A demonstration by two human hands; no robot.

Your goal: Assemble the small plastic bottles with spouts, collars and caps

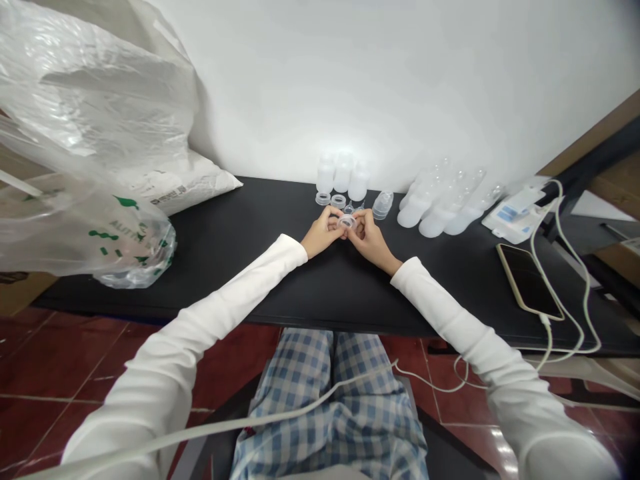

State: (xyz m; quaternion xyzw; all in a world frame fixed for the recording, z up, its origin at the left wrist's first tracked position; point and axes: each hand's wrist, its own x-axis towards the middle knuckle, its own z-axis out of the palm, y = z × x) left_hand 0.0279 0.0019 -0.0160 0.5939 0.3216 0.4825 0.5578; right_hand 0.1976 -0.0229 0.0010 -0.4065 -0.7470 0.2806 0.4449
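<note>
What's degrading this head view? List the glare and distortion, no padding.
In the head view, glare blooms on the white wall above the translucent plastic bottles, washing them out; wide-angle distortion bends the black table edge and stretches the white left sleeve; the red floor tiles shine at lower right.
</note>
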